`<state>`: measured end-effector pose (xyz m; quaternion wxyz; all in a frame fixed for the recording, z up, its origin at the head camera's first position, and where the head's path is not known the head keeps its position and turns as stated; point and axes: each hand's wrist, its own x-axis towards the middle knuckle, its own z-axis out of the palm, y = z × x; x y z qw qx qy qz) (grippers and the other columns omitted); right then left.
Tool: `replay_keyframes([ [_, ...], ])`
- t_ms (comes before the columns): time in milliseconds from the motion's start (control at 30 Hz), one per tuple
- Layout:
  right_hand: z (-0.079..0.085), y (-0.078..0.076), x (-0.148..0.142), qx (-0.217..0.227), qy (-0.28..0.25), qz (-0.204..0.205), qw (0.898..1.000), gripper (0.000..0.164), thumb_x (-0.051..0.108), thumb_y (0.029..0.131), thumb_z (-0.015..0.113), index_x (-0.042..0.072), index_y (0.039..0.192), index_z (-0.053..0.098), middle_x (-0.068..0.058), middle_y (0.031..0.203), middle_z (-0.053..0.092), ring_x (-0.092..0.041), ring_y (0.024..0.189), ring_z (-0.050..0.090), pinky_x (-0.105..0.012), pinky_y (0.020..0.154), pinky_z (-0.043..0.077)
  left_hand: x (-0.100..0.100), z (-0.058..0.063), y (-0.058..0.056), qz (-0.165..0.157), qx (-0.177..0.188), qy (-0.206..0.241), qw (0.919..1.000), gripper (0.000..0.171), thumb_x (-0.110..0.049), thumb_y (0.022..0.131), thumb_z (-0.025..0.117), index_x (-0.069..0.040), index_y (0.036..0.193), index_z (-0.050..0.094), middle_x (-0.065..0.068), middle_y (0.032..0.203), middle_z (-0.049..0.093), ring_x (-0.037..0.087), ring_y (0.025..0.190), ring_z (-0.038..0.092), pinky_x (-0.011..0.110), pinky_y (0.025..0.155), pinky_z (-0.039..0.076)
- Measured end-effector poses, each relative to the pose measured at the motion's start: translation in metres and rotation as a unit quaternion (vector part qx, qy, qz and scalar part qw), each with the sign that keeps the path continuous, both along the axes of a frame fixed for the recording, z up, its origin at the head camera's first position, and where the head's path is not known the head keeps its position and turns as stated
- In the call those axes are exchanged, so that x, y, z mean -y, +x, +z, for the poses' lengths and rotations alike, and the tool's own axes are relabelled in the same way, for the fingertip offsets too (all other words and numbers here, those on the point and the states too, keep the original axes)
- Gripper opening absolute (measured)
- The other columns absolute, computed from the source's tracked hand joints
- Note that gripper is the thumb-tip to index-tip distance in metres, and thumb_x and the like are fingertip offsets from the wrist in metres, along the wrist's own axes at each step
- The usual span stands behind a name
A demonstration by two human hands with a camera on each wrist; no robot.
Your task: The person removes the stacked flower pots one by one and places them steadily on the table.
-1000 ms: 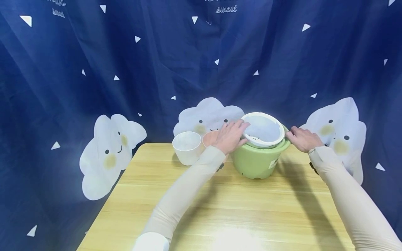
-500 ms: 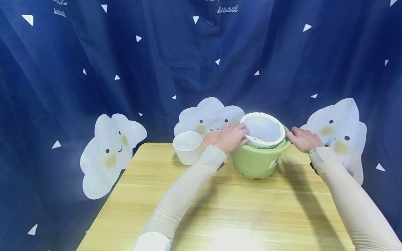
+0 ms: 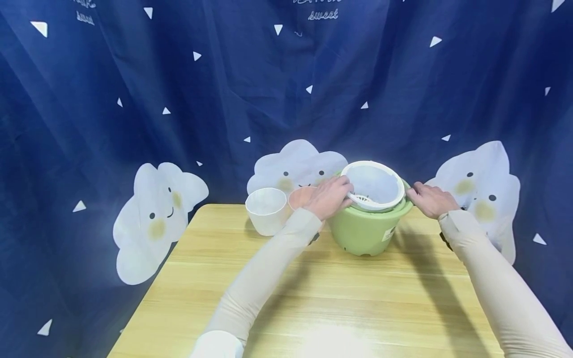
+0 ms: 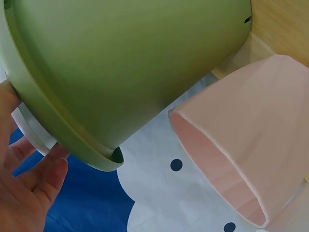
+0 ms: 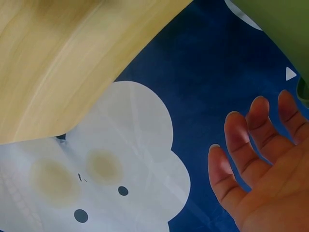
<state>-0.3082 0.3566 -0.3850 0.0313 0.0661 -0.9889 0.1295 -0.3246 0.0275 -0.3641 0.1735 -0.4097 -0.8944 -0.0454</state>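
Observation:
A white plastic flowerpot [image 3: 376, 181] sits tilted inside the green flowerpot [image 3: 364, 231], its rim standing above the green one. With my left hand [image 3: 331, 196] I pinch the white pot's left rim; in the left wrist view, the fingers of that left hand [image 4: 31, 179] lie at the white rim [image 4: 36, 130] beside the green lip. My right hand [image 3: 431, 199] is at the green pot's right rim, thumb side against it. Its fingers [image 5: 239, 140] are loosely bent and apart in the right wrist view, wrapped round nothing.
A small white pot [image 3: 267, 214] stands left on the wooden table [image 3: 358, 303]. Next to it, a pink pot [image 3: 299, 197] is partly hidden behind my left hand; it shows close up in the left wrist view. A blue curtain [image 3: 224, 99] with clouds hangs behind the table.
The white pot has shifted slightly left with my left hand, and more of its slotted bottom shows. My right hand has stayed by the green rim.

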Motion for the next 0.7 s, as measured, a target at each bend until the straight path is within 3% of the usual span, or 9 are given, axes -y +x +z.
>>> replay_keyframes([
  [700, 0.005, 0.0029, 0.0009, 0.003, 0.013, 0.004, 1.0, 0.052, 0.049, 0.103, 0.024, 0.007, 0.11, 0.054, -0.018, 0.101, 0.065, -0.036, 0.086, 0.064, -0.044, 0.06, 0.046, 0.002, -0.007, -0.0027, -0.028, 0.001, 0.044, 0.9986, 0.021, -0.035, 0.103, 0.064, -0.017, 0.108, 0.073, -0.001, 0.113, 0.062, 0.012, 0.089, 0.061, 0.025, 0.081, 0.056],
])
